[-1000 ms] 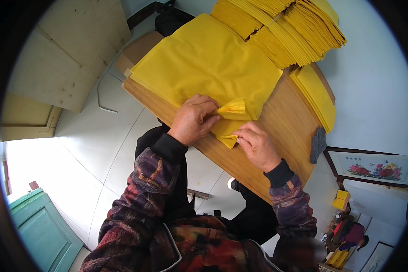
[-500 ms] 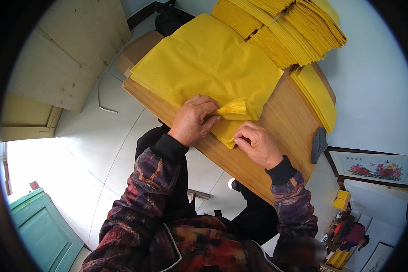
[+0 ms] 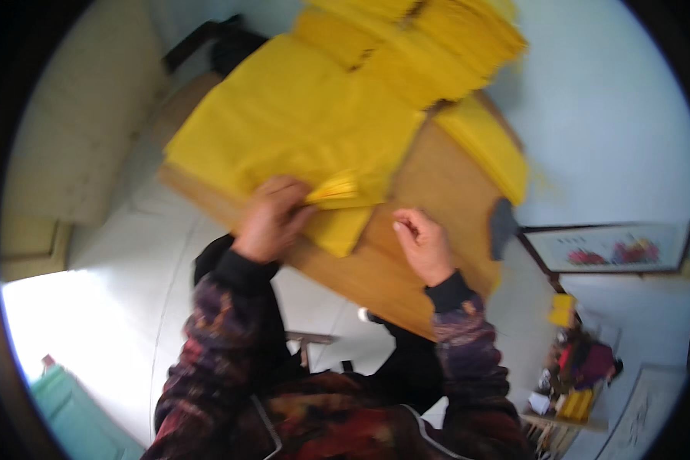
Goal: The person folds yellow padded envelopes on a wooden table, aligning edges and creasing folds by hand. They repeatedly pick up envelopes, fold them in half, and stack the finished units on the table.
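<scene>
I see the left hand (image 3: 272, 218) near the middle of the frame, thumb and fingers closed on the bunched near part of a wide, yellow, fabric-like sheet (image 3: 299, 115). That sheet lies across the light-brown wooden table (image 3: 437, 176), filling the upper middle of the frame. A gathered, pleated yellow fold (image 3: 337, 188) sticks out to the right of the left fingertips, and a flat yellow corner (image 3: 341, 230) points down below it.

The right hand (image 3: 423, 244) is right of centre, over the table and apart from the sheet. Its fingers curl in toward the thumb; the blur is such that I cannot tell whether the tips meet, and I see nothing held.

At the top, I have a thick stack of folded yellow fabric (image 3: 429, 54), with a smaller flat yellow pile (image 3: 487, 142) below it to the right. A dark-grey cloth (image 3: 502, 230) is at the table's right edge, near a framed flower picture (image 3: 606, 249). At lower right, I can make out another person (image 3: 586, 364).
</scene>
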`<state>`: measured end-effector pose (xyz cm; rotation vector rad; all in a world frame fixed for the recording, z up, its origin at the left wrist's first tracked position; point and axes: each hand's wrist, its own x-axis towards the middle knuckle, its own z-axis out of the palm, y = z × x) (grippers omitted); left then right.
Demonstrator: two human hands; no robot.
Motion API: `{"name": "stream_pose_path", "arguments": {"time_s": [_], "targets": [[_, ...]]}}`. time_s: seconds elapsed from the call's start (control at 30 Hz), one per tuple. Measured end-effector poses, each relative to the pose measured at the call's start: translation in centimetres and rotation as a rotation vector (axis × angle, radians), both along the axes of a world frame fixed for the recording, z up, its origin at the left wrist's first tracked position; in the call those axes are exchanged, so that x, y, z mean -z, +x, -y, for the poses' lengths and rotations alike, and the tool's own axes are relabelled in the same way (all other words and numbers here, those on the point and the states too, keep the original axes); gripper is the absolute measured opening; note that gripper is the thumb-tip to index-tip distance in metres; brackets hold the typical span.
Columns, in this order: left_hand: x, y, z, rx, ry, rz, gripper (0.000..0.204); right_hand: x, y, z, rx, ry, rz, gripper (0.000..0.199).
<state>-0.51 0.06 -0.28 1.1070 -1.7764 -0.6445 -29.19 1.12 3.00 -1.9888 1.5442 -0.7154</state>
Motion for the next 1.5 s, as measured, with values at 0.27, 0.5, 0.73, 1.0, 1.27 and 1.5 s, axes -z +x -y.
{"name": "stream_pose_path", "arguments": {"time_s": [0.27,0.5,0.73,1.0,1.27,1.5], "targets": [[-0.5,-0.2,0.0,-0.027,0.104,0.023,0.018,0.9,-16.2,-0.2,0.706,-0.343,-0.641,0.032],[-0.2,-0.2,0.0,-0.039,0.077,0.017,0.019,4.3,-20.7,1.7,0.702,-0.345,-0.606,0.015],[-0.3,-0.2,-0.1,-0.053,0.028,-0.012,0.018,1.0,-20.2,1.8,0.663,-0.1,-0.43,0.033],[-0.5,0.0,0.0,-0.019,0.03,-0.015,0.014,-2.2,-0.8,-2.9,-0.041,-0.191,-0.29,0.022],[-0.3,0.1,0.0,-0.005,0.054,0.002,0.015,-2.1,6.9,-1.8,-0.455,-0.261,-0.29,0.025],[-0.3,0.2,0.1,0.009,0.055,-0.004,0.014,-1.7,6.5,-0.6,-0.406,-0.138,-0.128,0.015]]}}
